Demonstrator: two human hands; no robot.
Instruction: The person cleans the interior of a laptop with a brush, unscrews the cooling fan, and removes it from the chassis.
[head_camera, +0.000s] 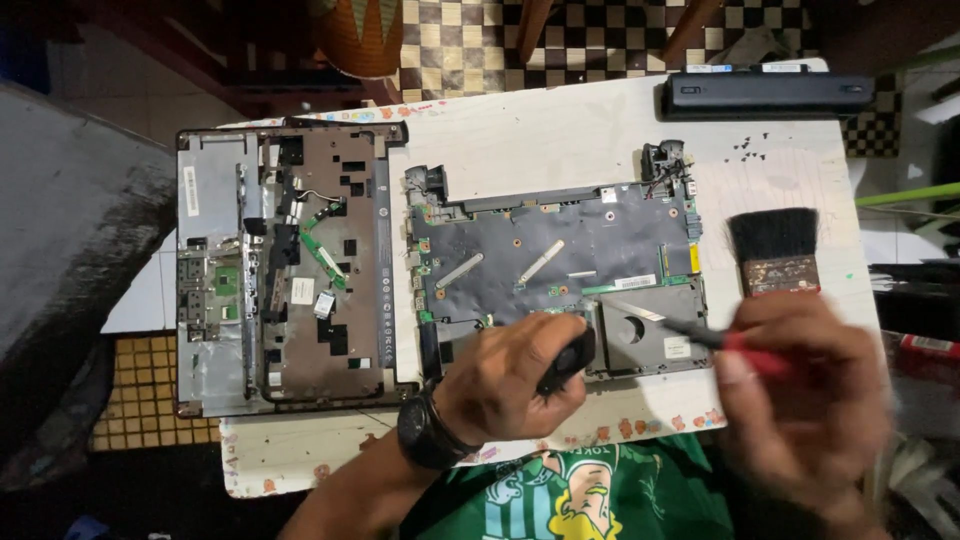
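Laptop base (560, 270), table centre, shell off for access. Left hand (510, 385), 6 o'clock edge, clenched on a black object (567, 362), bracing the base. Right hand (800, 385), 4 o'clock, gripping red screwdriver (715, 338), tip over fan housing. Brush (775, 250) at 3 o'clock; cover (290, 265) at 9.

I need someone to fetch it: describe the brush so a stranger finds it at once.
On the white table, look right of the dark laptop base, just above the right hand. The brush lies flat there, its black bristles fanning away from the person. Its rusty metal band marks it out.
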